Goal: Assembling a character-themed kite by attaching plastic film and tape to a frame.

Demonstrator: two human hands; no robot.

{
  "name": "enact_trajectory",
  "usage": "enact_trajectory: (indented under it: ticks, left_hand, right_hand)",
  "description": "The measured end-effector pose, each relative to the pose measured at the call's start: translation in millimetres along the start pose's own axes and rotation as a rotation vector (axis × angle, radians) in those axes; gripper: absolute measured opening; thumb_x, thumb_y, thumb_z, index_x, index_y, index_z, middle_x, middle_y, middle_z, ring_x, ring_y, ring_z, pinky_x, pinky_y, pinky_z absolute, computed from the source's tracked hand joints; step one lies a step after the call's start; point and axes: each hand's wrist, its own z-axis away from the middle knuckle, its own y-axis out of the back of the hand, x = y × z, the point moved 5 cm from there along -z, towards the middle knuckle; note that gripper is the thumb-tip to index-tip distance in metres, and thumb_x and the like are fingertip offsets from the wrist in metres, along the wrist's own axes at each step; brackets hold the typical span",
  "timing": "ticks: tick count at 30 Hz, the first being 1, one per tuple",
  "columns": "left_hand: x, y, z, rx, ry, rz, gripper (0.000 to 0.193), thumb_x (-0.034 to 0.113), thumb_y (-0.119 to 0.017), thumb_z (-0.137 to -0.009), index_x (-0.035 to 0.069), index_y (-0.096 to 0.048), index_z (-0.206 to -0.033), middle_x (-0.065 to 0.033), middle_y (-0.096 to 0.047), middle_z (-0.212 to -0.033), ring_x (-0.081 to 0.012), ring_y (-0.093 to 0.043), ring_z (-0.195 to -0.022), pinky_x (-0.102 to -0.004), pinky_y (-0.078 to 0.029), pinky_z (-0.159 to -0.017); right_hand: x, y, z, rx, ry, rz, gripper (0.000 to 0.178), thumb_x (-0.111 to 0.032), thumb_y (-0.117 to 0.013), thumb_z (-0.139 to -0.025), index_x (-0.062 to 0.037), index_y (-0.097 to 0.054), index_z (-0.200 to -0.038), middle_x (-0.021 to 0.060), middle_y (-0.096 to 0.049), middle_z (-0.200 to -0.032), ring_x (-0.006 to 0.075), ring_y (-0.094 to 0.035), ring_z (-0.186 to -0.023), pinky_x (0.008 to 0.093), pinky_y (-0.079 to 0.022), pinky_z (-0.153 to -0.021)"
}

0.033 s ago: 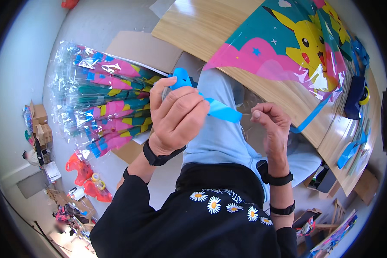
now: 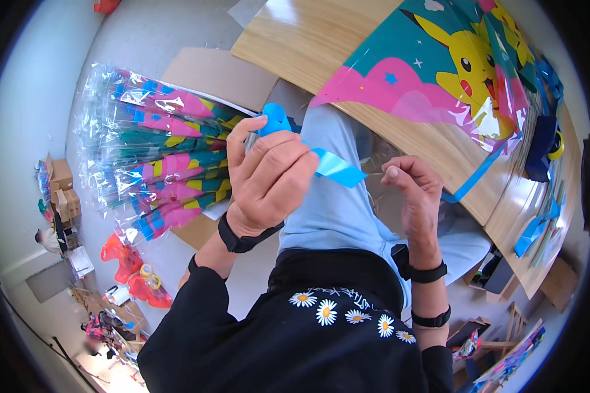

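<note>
Left hand: gripping a blue ribbon, middle part's hidden in there
Right hand: thumb curled close to fingertips, honestly can't tell if anything's pinched

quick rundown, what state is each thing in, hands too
left hand: closed on the blue ribbon
blue ribbon: looped above the left hand, loose end out to the right
right hand: fingers curled, apart from the ribbon; whether it holds anything is unclear
printed plastic sheet: spread over the table
printed bundles: fanned side by side
red plastic bag: crumpled
</note>
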Motion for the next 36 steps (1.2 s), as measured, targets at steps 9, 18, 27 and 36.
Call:
enact_trajectory:
  ticks: [9, 18, 27, 36]
  left_hand:
    - [-6.7, 0.9, 2.0, 0.026, 0.07, 0.032, 0.017, 0.001, -0.072, -0.079, 0.009, -0.064, -0.091, -0.0045, -0.068, -0.089, -0.0225, -0.067, -0.083, -0.0496, -0.042, -0.098]
    - [-22.5, -2.1, 11.9, 0.105, 0.297, 0.216, 0.017, -0.003, -0.071, -0.072, 0.007, -0.064, -0.083, -0.004, -0.063, -0.077, -0.0209, -0.063, -0.072, -0.0472, -0.04, -0.1]
    - [-34.1, -37.3, 52.8, -0.106, 1.028, 0.689, 0.011, -0.004, -0.07, -0.076, -0.001, -0.061, -0.082, -0.0043, -0.062, -0.075, -0.0094, -0.057, -0.071, -0.0241, -0.046, -0.064]
    - [-29.0, -52.4, 87.2, -0.433, 1.241, 1.019, 0.011, 0.0, -0.071, -0.078, 0.0, -0.061, -0.083, -0.0023, -0.062, -0.074, -0.0086, -0.057, -0.07, -0.024, -0.046, -0.063]
  right_hand:
    - [11.1, -9.2, -4.2, -0.128, -0.096, -0.058, 0.021, -0.014, -0.062, -0.091, 0.0025, -0.066, -0.104, 0.0062, -0.067, -0.09, 0.0123, -0.06, -0.088, 0.029, -0.044, -0.089]
    - [14.4, -30.7, -18.0, -0.097, 0.136, 0.283, 0.061, 0.009, -0.064, -0.075, -0.0082, -0.057, -0.134, 0.0056, -0.064, -0.107, 0.0126, -0.057, -0.089, 0.0295, -0.048, -0.086]
    - [-10.9, -81.9, -12.4, -0.29, 0.344, 0.16, 0.039, 0.011, -0.061, -0.076, -0.0052, -0.07, -0.111, 0.0045, -0.065, -0.099, 0.0111, -0.057, -0.082, 0.0264, -0.048, -0.078]
    - [15.4, -72.2, -17.6, -0.131, -0.015, -0.158, 0.013, -0.01, -0.064, -0.09, -0.0002, -0.067, -0.081, 0.0017, -0.06, -0.068, 0.0066, -0.05, -0.063, 0.0211, -0.036, -0.059]
